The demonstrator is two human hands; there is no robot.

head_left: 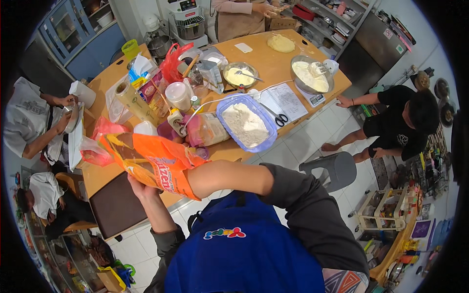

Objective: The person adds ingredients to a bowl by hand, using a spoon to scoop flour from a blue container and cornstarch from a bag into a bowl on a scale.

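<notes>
One orange bag (163,163) over the surface (273,66), near edge: my left hand (141,188) clamped on it, right hand inside, hidden, can't tell its grip. Beyond: lilac tub (266,144) of flour (246,124), then dough (281,43) at far side.

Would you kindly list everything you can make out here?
Bag: one, orange, over table's near edge
Tub: one, lilac, table's near edge
Powder: one heap, whitish, in tub
Scissors: one pair, black, right of tub
Notebook: one, white, right of tub
Bowls: two, silver, on table beyond tub
Scale: one, white, under right bowl
Dough: one lump, yellow, table's far end
Stand mixers: two, white, behind table
Jars and packets: many, mixed colours, table's left half
Table: one, tan, centre
Stool: one, grey, right
Fridge: one, dark, upper right
People: four others, mixed clothing, around table
Apron: one, blue, lower centre
Left hand: one, bare, gripping bag
Right hand: one, hidden by bag
</notes>
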